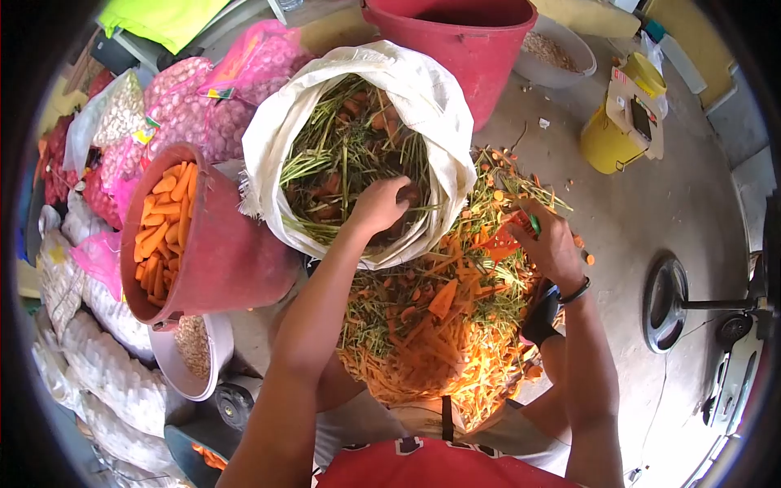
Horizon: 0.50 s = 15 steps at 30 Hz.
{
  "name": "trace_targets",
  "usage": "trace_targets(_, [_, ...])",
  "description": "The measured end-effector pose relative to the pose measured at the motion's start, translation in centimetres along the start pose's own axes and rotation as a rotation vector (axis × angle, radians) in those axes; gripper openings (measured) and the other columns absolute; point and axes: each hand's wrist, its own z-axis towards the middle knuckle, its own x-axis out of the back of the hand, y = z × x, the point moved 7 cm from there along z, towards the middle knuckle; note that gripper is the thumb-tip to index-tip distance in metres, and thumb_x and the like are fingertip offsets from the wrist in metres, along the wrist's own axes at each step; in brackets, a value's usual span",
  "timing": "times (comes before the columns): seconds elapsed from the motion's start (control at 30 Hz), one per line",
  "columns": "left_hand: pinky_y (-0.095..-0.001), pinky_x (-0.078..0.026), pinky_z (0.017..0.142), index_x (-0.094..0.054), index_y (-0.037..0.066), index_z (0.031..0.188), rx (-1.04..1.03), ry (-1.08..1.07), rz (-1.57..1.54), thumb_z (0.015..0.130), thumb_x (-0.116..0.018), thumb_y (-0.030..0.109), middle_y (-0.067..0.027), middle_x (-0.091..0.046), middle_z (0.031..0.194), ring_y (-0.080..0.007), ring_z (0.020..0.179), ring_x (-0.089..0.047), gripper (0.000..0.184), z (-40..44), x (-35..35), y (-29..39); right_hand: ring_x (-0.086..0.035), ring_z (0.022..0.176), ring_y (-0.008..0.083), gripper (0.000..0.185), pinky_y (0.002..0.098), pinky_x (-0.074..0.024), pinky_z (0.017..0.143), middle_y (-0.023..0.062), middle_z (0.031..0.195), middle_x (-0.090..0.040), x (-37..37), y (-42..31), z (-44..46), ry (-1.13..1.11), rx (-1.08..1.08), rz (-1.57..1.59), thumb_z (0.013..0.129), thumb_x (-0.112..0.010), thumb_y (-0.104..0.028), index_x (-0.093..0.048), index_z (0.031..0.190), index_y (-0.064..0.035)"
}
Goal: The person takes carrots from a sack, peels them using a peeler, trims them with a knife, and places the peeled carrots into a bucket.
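Observation:
My left hand (381, 206) reaches into a white woven sack (268, 134) filled with carrots and green stalks (313, 154). Its fingers are curled near the carrots, and whether they grip one cannot be made out. To the right, my right hand (549, 244) is closed around a peeler with a red perforated part (506, 237) and a bit of green. Beneath it spreads a large heap of orange peelings (464, 358), cut ends and green stems, with an orange carrot piece (442, 299) on top.
A tilted red bucket (236, 244) of peeled carrots (165, 228) stands left of the sack. Behind are another red bucket (464, 49) and a grey basin (556, 53). Pink net bags (220, 122) lie left; a yellow bucket (610, 138) and black round base (667, 301) stand right.

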Motion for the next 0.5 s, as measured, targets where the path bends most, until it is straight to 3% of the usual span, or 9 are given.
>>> trace_targets(0.1, [-0.0384, -0.052, 0.086, -0.064, 0.004, 0.114, 0.053, -0.026, -0.189, 0.086, -0.069, 0.017, -0.0169, -0.070, 0.107, -0.0317, 0.100, -0.067, 0.032, -0.1, 1.1, 0.0, -0.070, 0.084, 0.0335, 0.040, 0.0404, -0.0537, 0.073, 0.0185, 0.099, -0.070, -0.4, -0.6, -0.2, 0.025, 0.086, 0.004, 0.085, -0.075, -0.025, -0.063, 0.116, -0.0026])
trace_targets(0.13, [-0.0335, -0.052, 0.079, -0.066, 0.003, 0.107, 0.036, -0.002, -0.312, 0.086, -0.072, 0.019, -0.0131, -0.072, 0.100, -0.0240, 0.093, -0.070, 0.027, 0.0, 1.8, 0.2, -0.070, 0.083, 0.0334, 0.039, 0.0404, -0.0536, 0.073, 0.0188, 0.099, -0.070, -0.4, -0.7, -0.2, 0.032, 0.112, 0.012, 0.085, -0.075, -0.025, -0.064, 0.115, -0.0024])
trace_targets(0.2, [-0.0304, -0.051, 0.082, -0.065, 0.001, 0.108, 0.007, -0.054, -0.429, 0.089, -0.072, 0.015, -0.0069, -0.070, 0.103, -0.0148, 0.093, -0.066, 0.025, -0.2, 3.2, 1.2, -0.070, 0.083, 0.0329, 0.039, 0.0396, -0.0537, 0.073, 0.0195, 0.097, -0.070, -0.5, -0.3, 0.0, 0.015, 0.064, 0.035, 0.085, -0.076, -0.024, -0.064, 0.115, -0.0023])
trace_targets(0.33, [-0.0270, -0.052, 0.083, -0.064, 0.003, 0.116, -0.128, -0.366, -1.002, 0.089, -0.073, 0.014, -0.0035, -0.068, 0.108, -0.0136, 0.095, -0.065, 0.031, -2.5, 4.9, 5.9, -0.070, 0.083, 0.0315, 0.040, 0.0386, -0.0536, 0.074, 0.0200, 0.096, -0.070, -0.6, 0.3, 0.3, -0.018, -0.006, 0.027, 0.084, -0.076, -0.023, -0.064, 0.115, -0.0020])
trace_targets(0.37, [-0.0278, -0.051, 0.090, -0.064, 0.004, 0.119, -0.200, -0.420, -0.913, 0.088, -0.074, 0.020, -0.0053, -0.066, 0.115, -0.0144, 0.100, -0.064, 0.036, -2.4, 4.2, 5.5, -0.070, 0.083, 0.0314, 0.040, 0.0387, -0.0534, 0.073, 0.0199, 0.095, -0.070, -0.4, 0.2, 0.4, 0.000, 0.013, 0.034, 0.084, -0.077, -0.023, -0.064, 0.115, -0.0019])
trace_targets(0.47, [-0.0388, -0.046, 0.103, -0.066, 0.009, 0.117, 0.180, -0.134, -0.472, 0.085, -0.075, 0.036, -0.0137, -0.066, 0.120, -0.0228, 0.118, -0.060, 0.042, -1.6, 7.6, 3.9, -0.070, 0.082, 0.0312, 0.040, 0.0391, -0.0530, 0.071, 0.0193, 0.093, -0.070, 0.1, 0.2, 0.4, 0.015, 0.035, 0.038, 0.083, -0.077, -0.023, -0.064, 0.114, -0.0019])
trace_targets(0.5, [-0.0442, -0.041, 0.108, -0.063, 0.011, 0.123, 0.142, 0.112, -0.192, 0.084, -0.074, 0.043, -0.0168, -0.059, 0.132, -0.0297, 0.125, -0.055, 0.052, 0.3, 7.0, -1.0, -0.070, 0.081, 0.0313, 0.040, 0.0391, -0.0528, 0.071, 0.0192, 0.093, -0.070, 0.5, 0.2, 0.4, 0.002, 0.013, 0.033, 0.083, -0.077, -0.023, -0.064, 0.114, -0.0022])
